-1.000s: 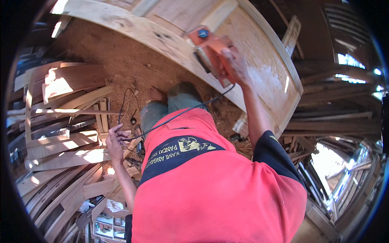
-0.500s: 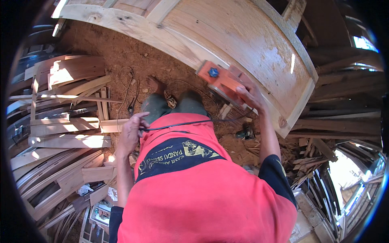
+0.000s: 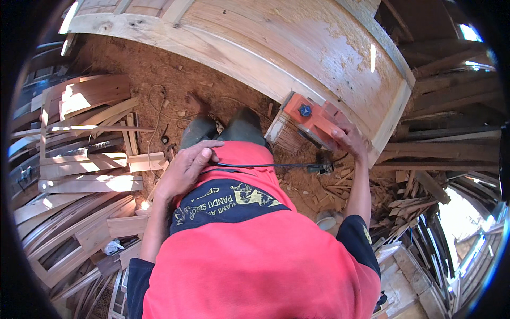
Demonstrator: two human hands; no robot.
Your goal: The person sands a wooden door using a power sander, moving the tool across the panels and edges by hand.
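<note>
My right hand [image 3: 348,139] grips an orange power planer [image 3: 305,118] held low beside the edge of a large wooden panel [image 3: 297,48]. A black cord [image 3: 265,166] runs from the tool across my red shirt to my left hand [image 3: 187,166], which rests against my stomach with its fingers closed on the cord. My dark shoes [image 3: 223,127] stand on sawdust-covered ground below.
Stacks of planks and offcuts [image 3: 85,159] lie to the left. More scrap wood and beams [image 3: 419,175] pile up on the right. Reddish sawdust ground [image 3: 159,74] lies between the panel and the planks, with loose wire on it.
My right hand has lowered the planer from the panel's face to beside its edge. My left hand has come in from the left side onto my stomach, still with the cord.
</note>
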